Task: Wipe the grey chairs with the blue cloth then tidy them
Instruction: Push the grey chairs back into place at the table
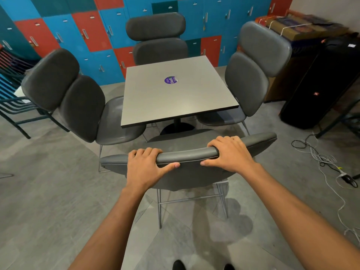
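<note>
The nearest grey chair (191, 154) stands right in front of me, its padded back facing me and its seat toward the table. My left hand (145, 166) grips the top edge of that backrest left of centre, fingers curled over it and thumb on the near face. My right hand (229, 154) grips the same edge right of centre. Three more grey chairs stand around the square table (175, 94): one on the left (74, 98), one at the far side (157, 38), one on the right (255, 65). No blue cloth is visible.
Blue, red and green lockers (93, 36) line the back wall. A black speaker (319, 84) and stacked boxes (296, 26) stand at the right, with loose cables (327, 162) on the floor. A dark metal frame (17, 112) sits at the left. A round purple sticker (171, 80) marks the tabletop.
</note>
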{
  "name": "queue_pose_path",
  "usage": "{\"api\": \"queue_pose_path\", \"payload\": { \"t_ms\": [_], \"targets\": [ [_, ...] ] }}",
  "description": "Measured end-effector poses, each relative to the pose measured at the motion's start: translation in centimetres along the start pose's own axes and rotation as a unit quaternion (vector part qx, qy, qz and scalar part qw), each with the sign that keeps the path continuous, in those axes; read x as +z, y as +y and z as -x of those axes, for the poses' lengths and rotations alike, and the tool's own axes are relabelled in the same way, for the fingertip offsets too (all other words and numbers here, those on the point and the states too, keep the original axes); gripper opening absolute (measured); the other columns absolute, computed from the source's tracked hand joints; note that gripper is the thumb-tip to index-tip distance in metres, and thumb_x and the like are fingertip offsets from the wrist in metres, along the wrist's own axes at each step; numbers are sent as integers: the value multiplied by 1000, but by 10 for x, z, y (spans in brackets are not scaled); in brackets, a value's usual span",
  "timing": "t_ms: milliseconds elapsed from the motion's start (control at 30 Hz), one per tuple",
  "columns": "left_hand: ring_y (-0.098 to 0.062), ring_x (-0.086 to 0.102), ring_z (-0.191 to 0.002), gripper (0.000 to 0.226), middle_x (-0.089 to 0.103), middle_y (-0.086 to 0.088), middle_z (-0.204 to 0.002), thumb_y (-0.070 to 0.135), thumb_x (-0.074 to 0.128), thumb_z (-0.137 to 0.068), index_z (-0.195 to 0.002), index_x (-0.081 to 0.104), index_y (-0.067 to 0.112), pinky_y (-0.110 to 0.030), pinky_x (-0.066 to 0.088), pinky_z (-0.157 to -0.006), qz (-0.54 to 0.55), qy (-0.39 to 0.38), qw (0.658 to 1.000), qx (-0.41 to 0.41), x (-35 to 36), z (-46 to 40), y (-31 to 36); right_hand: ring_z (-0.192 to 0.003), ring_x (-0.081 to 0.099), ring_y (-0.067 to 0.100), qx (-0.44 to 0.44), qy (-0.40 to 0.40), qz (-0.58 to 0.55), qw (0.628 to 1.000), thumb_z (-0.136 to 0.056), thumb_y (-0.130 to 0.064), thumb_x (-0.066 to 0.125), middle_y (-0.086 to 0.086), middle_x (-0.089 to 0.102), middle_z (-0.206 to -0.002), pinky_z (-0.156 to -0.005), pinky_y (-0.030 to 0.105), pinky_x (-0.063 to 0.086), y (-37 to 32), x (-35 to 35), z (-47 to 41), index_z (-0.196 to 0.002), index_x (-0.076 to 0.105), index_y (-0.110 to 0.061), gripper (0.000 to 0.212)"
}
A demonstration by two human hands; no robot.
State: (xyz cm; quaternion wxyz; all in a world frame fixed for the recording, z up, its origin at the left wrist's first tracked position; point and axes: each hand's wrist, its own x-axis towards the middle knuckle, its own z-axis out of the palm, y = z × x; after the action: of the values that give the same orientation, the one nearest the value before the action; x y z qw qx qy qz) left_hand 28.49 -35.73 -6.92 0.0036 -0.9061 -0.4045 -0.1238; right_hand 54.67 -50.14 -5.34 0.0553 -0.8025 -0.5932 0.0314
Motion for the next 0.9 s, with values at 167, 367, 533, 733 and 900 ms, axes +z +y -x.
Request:
{"api": "queue_pose_path", "payload": {
  "t_ms": [167, 367, 533, 733, 900],
  "targets": [
    [-17, 61, -98, 83, 69, 11, -102, 98, 32, -79, -110, 71, 33, -40, 40, -95, 5, 31, 999, 7, 5, 1, -2, -100, 54, 11, 25, 12, 2, 1000, -74, -92, 43, -15, 60, -107, -99, 36, 37, -7, 0, 3, -115, 60, -40, 68],
    [-14, 59, -102, 82, 68, 14, -107, 97, 28, -81, -117, 68, 35, -39, 37, -100, 12, 15, 1000, 20, 5, 2, -6, -107, 53, 12, 39, -3, -20, 999, -77, -86, 49, -14, 59, -113, -107, 37, 33, -14, -2, 6, -120, 58, -40, 64],
    [-14, 59, -105, 81, 66, 14, -111, 95, 24, -84, -122, 64, 37, -38, 38, -99, 10, -13, 999, 44, 1, 0, -12, -119, 49, 15, 42, -50, -41, 997, -80, -83, 49, -12, 57, -122, -116, 43, 25, -18, -9, 5, -133, 52, -42, 67],
    [-14, 59, -104, 82, 67, 14, -110, 96, 22, -83, -122, 64, 38, -39, 39, -97, 8, -22, 999, 42, 0, -1, -11, -121, 48, 14, 48, -29, -38, 998, -81, -84, 47, -12, 58, -125, -116, 42, 23, -24, -9, 9, -132, 52, -43, 66],
    [-14, 58, -105, 83, 66, 15, -112, 97, 20, -82, -122, 64, 39, -39, 38, -97, 7, -39, 998, 40, -2, -3, -11, -119, 49, 14, 49, -11, -35, 998, -81, -85, 46, -13, 58, -123, -114, 40, 24, -26, -7, 11, -131, 53, -43, 66]
  ]
}}
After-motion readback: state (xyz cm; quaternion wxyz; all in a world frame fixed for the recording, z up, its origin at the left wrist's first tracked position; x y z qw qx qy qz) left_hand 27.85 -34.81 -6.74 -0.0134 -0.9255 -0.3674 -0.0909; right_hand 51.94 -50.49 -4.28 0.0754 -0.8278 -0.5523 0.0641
